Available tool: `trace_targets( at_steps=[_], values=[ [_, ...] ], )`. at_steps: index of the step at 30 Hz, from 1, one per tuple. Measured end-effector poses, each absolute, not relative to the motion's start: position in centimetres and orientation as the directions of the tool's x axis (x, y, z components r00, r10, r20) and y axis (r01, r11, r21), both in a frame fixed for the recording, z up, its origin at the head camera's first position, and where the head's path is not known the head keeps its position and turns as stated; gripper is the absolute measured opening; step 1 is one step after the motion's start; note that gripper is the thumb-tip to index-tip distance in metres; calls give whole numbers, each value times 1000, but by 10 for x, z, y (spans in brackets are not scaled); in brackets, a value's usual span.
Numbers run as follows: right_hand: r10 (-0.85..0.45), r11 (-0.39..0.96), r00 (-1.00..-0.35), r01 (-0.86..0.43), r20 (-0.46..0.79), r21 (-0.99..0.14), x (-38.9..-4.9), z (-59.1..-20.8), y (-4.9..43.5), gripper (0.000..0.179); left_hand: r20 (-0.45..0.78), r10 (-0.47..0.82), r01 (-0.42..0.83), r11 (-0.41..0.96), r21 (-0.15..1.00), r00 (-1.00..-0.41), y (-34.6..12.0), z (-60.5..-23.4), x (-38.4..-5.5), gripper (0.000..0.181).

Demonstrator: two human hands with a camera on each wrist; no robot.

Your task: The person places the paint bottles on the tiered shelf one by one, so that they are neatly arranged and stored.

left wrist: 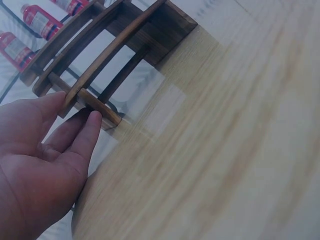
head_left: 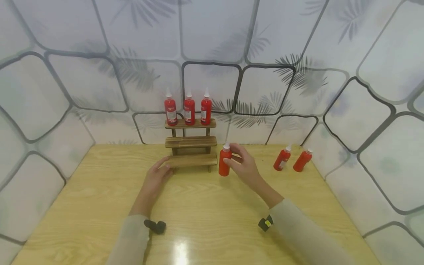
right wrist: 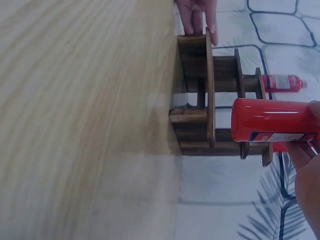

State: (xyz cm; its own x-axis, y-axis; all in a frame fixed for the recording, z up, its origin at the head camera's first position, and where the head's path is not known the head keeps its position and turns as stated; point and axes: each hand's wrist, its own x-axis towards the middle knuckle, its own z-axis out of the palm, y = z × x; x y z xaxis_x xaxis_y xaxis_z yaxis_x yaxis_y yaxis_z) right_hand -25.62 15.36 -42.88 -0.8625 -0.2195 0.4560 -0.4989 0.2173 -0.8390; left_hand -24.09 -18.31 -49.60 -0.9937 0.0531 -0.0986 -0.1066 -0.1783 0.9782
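Note:
A three-step wooden stand (head_left: pixel 191 141) stands against the back wall. At the left end of its lowest step, my left hand (head_left: pixel 158 176) holds the board (left wrist: pixel 112 50) between thumb and fingers. My right hand (head_left: pixel 244 165) grips a red squeeze bottle (head_left: pixel 224 163) with a white pointed cap, just right of the lowest step. In the right wrist view this bottle (right wrist: pixel 270 121) overlaps the stand, its base pointing at the lower boards and its label partly showing. On the top step three matching red bottles (head_left: pixel 189 110) stand in a row.
Two more red bottles (head_left: pixel 282 159) stand on the table at the right, near the wall. Patterned sheeting (head_left: pixel 212 88) encloses the wooden table (head_left: pixel 205 209) at the back and both sides. Dark wrist straps (head_left: pixel 155 226) sit at both sleeves.

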Motion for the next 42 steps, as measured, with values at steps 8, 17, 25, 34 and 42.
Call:
trace_targets(
  at_steps=[8, 17, 25, 34, 42],
  values=[
    [-255, 216, -809, -582, 530, -784, -273, -416, 115, 51, -69, 51, -76, -159, 984, -996, -187, -515, -250, 53],
    [-262, 188, -819, -562, 511, -805, -295, -398, 78, 52, -61, 42, -67, -167, 984, -997, -187, -517, -250, 52],
    [-286, 189, -807, -577, 517, -795, -310, -388, 44, 55, -60, 37, -66, -193, 979, -998, -186, -515, -250, 52],
    [-342, 219, -805, -571, 486, -791, -326, -381, 9, 55, -76, 18, -78, -206, 975, -997, -186, -516, -251, 52],
    [-344, 271, -804, -579, 484, -769, -335, -388, -18, 55, -112, 29, -116, -237, 965, -993, -183, -505, -246, 51]
  ],
)
